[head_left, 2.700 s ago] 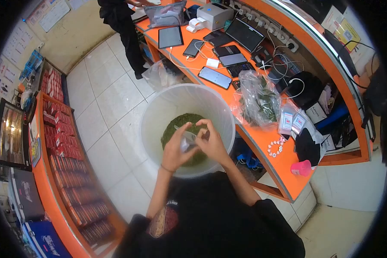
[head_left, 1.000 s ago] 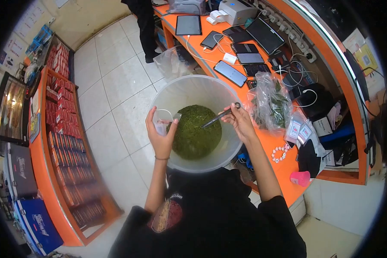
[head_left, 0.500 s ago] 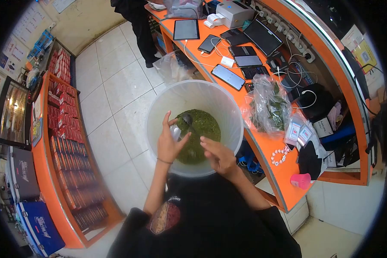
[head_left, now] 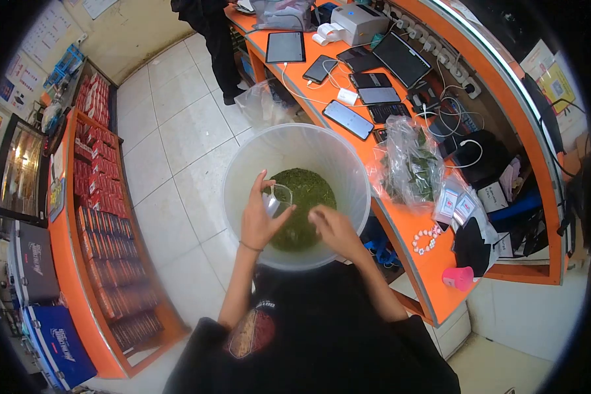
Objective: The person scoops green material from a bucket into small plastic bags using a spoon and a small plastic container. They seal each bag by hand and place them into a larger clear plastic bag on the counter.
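A large translucent bucket (head_left: 354,164) in front of me holds fine green plant material (head_left: 308,184). Over its left part, my left hand (head_left: 259,217) grips a small clear plastic bag (head_left: 272,202), thumb and fingers curved around its rounded mouth. My right hand (head_left: 333,231) is above the right side of the green material, fingers bent and pressed together. What it pinches, if anything, is too blurred to make out. No spoon can be clearly seen.
An orange counter (head_left: 410,253) bears phones, a tablet (head_left: 285,47), a printer (head_left: 359,25), a plastic bag of leaves (head_left: 414,161) and a pink cup (head_left: 458,278). Another person's dark-clothed legs (head_left: 220,56) stand beyond the bucket. An orange shelf (head_left: 65,223) of packets is left.
The dark spoon seen over the green material is no longer clearly visible. My right hand has shifted slightly and its fingers have curled. The clear bag's mouth now shows more plainly by my left hand.
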Action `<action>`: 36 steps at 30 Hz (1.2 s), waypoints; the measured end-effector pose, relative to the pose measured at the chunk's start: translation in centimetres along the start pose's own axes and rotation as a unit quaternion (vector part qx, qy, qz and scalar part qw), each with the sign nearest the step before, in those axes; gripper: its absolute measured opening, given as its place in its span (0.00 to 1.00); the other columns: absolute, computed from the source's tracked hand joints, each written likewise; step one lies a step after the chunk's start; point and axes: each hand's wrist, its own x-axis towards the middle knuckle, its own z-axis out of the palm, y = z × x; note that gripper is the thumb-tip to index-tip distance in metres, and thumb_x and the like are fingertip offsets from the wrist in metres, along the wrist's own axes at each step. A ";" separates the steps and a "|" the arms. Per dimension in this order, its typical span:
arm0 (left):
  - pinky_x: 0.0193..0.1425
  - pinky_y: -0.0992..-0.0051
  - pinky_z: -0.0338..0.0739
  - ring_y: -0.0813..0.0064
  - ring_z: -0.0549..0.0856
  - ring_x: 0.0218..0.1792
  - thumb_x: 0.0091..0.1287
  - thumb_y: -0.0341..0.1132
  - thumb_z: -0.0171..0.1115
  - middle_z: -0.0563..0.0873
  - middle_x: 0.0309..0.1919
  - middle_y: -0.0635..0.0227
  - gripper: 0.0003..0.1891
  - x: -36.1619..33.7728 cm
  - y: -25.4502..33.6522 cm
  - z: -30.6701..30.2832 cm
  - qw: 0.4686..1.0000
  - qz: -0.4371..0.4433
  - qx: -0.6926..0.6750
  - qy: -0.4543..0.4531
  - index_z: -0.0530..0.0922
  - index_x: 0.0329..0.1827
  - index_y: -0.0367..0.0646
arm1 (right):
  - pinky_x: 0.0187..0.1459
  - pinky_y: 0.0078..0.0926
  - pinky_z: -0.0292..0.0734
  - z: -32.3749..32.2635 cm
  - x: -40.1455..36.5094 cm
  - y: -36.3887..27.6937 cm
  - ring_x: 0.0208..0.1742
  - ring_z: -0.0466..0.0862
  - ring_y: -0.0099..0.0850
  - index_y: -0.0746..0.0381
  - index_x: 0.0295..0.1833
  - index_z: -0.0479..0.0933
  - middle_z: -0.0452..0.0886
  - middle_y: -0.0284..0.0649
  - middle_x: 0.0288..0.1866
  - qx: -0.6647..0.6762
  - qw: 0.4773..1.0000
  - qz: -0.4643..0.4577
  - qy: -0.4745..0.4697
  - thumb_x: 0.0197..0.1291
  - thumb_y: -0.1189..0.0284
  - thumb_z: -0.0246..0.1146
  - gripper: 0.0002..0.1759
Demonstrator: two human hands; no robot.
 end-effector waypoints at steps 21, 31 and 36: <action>0.42 0.81 0.77 0.84 0.83 0.35 0.70 0.37 0.66 0.88 0.33 0.70 0.12 -0.3 -1.0 -0.7 0.952 -0.181 -0.234 -0.076 0.84 0.44 0.35 | 0.33 0.21 0.68 -1.0 4.7 -0.6 0.31 0.73 0.20 0.67 0.40 0.82 0.75 0.35 0.30 0.209 0.978 0.012 0.003 0.61 0.67 0.69 0.12; 0.40 0.82 0.76 0.85 0.82 0.34 0.69 0.36 0.66 0.87 0.32 0.70 0.11 -1.0 -1.6 0.0 0.946 -0.173 -0.272 -0.024 0.83 0.44 0.36 | 0.28 0.22 0.67 1.5 3.3 0.0 0.26 0.73 0.20 0.68 0.39 0.78 0.76 0.36 0.28 0.161 0.983 -0.016 0.084 0.62 0.75 0.65 0.06; 0.40 0.81 0.75 0.87 0.80 0.34 0.69 0.36 0.67 0.87 0.33 0.71 0.10 -1.6 -1.3 0.5 0.955 -0.161 -0.248 -0.007 0.83 0.43 0.36 | 0.28 0.21 0.67 1.7 3.1 -0.6 0.26 0.73 0.20 0.68 0.38 0.78 0.76 0.34 0.27 0.167 0.982 -0.041 0.083 0.61 0.76 0.64 0.05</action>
